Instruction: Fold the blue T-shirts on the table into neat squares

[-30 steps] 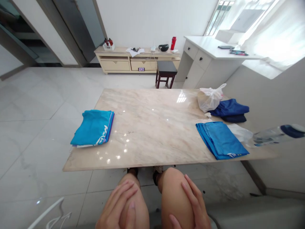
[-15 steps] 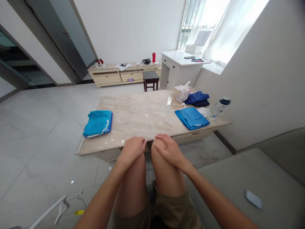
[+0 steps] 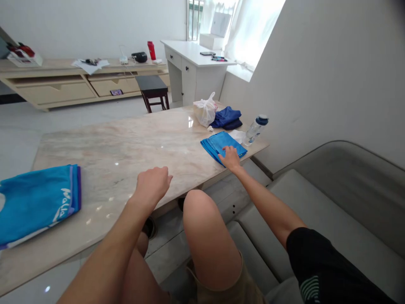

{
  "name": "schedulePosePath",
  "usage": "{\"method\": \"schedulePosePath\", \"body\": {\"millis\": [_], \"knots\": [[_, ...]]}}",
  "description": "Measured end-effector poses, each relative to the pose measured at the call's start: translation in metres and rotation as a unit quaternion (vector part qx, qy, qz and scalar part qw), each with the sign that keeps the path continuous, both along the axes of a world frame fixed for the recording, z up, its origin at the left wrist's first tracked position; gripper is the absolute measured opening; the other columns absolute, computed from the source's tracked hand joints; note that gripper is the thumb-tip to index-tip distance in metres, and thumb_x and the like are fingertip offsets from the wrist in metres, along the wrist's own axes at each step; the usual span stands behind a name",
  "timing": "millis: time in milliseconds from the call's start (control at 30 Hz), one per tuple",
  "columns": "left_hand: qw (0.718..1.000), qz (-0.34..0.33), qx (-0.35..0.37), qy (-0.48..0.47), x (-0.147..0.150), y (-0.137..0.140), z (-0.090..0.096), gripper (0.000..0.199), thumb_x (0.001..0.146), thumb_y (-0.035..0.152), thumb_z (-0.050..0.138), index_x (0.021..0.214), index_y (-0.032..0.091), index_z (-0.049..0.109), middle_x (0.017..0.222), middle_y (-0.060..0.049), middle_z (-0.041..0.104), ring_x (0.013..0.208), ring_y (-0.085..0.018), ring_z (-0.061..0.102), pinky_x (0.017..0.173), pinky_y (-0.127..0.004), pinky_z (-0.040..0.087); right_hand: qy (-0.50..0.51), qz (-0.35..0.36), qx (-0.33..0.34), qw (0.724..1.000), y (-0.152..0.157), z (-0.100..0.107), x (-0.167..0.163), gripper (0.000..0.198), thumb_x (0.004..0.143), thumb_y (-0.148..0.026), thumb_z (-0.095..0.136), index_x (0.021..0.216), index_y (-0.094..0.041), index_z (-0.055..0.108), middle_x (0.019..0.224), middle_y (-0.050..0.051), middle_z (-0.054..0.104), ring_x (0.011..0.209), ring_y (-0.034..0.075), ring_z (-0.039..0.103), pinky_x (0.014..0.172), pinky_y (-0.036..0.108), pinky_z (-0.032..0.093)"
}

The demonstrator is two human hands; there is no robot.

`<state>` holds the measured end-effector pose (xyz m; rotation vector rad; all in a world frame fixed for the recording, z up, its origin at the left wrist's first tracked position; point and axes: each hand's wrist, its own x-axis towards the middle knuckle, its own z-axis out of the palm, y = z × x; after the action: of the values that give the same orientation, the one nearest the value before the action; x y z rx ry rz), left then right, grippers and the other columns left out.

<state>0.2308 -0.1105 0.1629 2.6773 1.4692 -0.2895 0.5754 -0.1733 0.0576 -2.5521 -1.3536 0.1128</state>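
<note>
My right hand (image 3: pixel 230 158) reaches over the near edge of a folded bright-blue cloth (image 3: pixel 220 144) at the right side of the table, fingers apart. Whether its fingertips press on the fabric is hard to tell. My left hand (image 3: pixel 152 185) is above the table's front edge, knuckles up and fingers curled under, and nothing shows in it. On the left end of the table lies a folded stack of blue cloth (image 3: pixel 34 200) with white lettering and a purple edge.
Behind the right-hand cloth are a white plastic bag (image 3: pixel 205 110), dark-blue folded fabric (image 3: pixel 226 117), white tissue (image 3: pixel 238 136) and a clear water bottle (image 3: pixel 255 131). The marble-topped table (image 3: pixel 133 143) spans the front. A grey sofa (image 3: pixel 303 207) is at right; a dark stool (image 3: pixel 152 86) stands beyond.
Both hands have left my knees. My right hand has reached out to the blue cloth on the right; my left has risen over the table edge. The view has turned right and moved closer.
</note>
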Motion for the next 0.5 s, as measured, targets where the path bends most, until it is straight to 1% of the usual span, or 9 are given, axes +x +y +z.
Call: {"method": "schedulePosePath", "body": {"millis": [67, 133, 200, 267, 333, 400, 433, 467, 500], "knots": [[1.0, -0.01, -0.011, 0.002, -0.001, 0.001, -0.002, 0.037, 0.106, 0.043, 0.055, 0.115, 0.018, 0.081, 0.109, -0.023, 0.082, 0.108, -0.043, 0.079, 0.09, -0.048, 0.06, -0.008, -0.019, -0.034, 0.999, 0.002, -0.01, 0.022, 0.046, 0.105, -0.038, 0.07, 0.139, -0.007, 0.072, 0.149, 0.028, 0.065, 0.138, 0.039, 0.056, 0.116, 0.046, 0.045], [1.0, -0.004, -0.007, -0.011, -0.004, 0.004, -0.001, 0.038, 0.106, 0.045, 0.055, 0.117, 0.019, 0.08, 0.107, -0.022, 0.082, 0.107, -0.042, 0.079, 0.09, -0.047, 0.059, 0.011, -0.029, -0.047, 0.998, 0.003, -0.015, 0.033, 0.036, 0.107, -0.036, 0.066, 0.128, -0.009, 0.077, 0.143, 0.026, 0.07, 0.134, 0.037, 0.06, 0.112, 0.043, 0.046], [0.999, 0.013, 0.008, -0.03, -0.006, 0.008, 0.001, 0.04, 0.107, 0.047, 0.053, 0.121, 0.02, 0.08, 0.106, -0.02, 0.082, 0.105, -0.04, 0.079, 0.09, -0.046, 0.059, 0.025, -0.044, -0.04, 0.998, 0.006, -0.012, 0.038, 0.033, 0.111, -0.033, 0.056, 0.125, -0.01, 0.076, 0.133, 0.024, 0.075, 0.126, 0.034, 0.064, 0.108, 0.041, 0.047], [0.998, 0.027, 0.025, -0.046, -0.008, 0.011, 0.002, 0.042, 0.107, 0.048, 0.052, 0.124, 0.021, 0.079, 0.106, -0.02, 0.082, 0.104, -0.04, 0.079, 0.09, -0.046, 0.059, 0.034, -0.078, -0.003, 0.996, 0.013, 0.002, 0.042, 0.036, 0.114, -0.031, 0.048, 0.13, -0.01, 0.072, 0.127, 0.025, 0.076, 0.12, 0.033, 0.067, 0.106, 0.04, 0.047], [0.997, 0.038, 0.036, -0.06, -0.009, 0.012, 0.002, 0.043, 0.107, 0.046, 0.051, 0.125, 0.02, 0.08, 0.108, -0.02, 0.082, 0.106, -0.04, 0.078, 0.091, -0.047, 0.06, 0.047, -0.12, 0.077, 0.989, 0.028, 0.026, 0.045, 0.036, 0.114, -0.029, 0.043, 0.132, -0.009, 0.067, 0.126, 0.025, 0.075, 0.118, 0.034, 0.067, 0.106, 0.042, 0.047], [0.995, 0.05, 0.039, -0.083, -0.012, 0.012, 0.001, 0.041, 0.108, 0.042, 0.05, 0.125, 0.019, 0.08, 0.114, -0.021, 0.082, 0.11, -0.04, 0.078, 0.093, -0.047, 0.06, 0.07, -0.139, 0.181, 0.971, 0.05, 0.061, 0.048, 0.032, 0.113, -0.027, 0.043, 0.129, -0.01, 0.065, 0.125, 0.024, 0.074, 0.119, 0.033, 0.067, 0.108, 0.043, 0.048], [0.993, 0.058, 0.037, -0.1, -0.014, 0.013, 0.0, 0.04, 0.109, 0.04, 0.05, 0.126, 0.019, 0.08, 0.117, -0.021, 0.082, 0.114, -0.04, 0.077, 0.094, -0.048, 0.06, 0.083, -0.128, 0.231, 0.961, 0.064, 0.08, 0.047, 0.03, 0.113, -0.027, 0.044, 0.127, -0.011, 0.064, 0.123, 0.022, 0.074, 0.118, 0.032, 0.067, 0.109, 0.045, 0.048], [0.99, 0.067, 0.034, -0.122, -0.018, 0.014, -0.001, 0.04, 0.109, 0.039, 0.051, 0.128, 0.019, 0.079, 0.121, -0.02, 0.082, 0.117, -0.04, 0.076, 0.096, -0.048, 0.06, 0.099, -0.098, 0.281, 0.95, 0.08, 0.102, 0.044, 0.028, 0.114, -0.028, 0.043, 0.125, -0.011, 0.063, 0.122, 0.019, 0.073, 0.117, 0.029, 0.067, 0.11, 0.046, 0.05], [0.985, 0.077, 0.031, -0.148, -0.022, 0.016, -0.002, 0.039, 0.109, 0.039, 0.052, 0.13, 0.02, 0.078, 0.124, -0.019, 0.081, 0.12, -0.04, 0.075, 0.098, -0.047, 0.06, 0.118, -0.047, 0.331, 0.935, 0.096, 0.124, 0.039, 0.028, 0.115, -0.03, 0.042, 0.123, -0.012, 0.062, 0.119, 0.016, 0.072, 0.115, 0.027, 0.067, 0.109, 0.047, 0.052]]}}
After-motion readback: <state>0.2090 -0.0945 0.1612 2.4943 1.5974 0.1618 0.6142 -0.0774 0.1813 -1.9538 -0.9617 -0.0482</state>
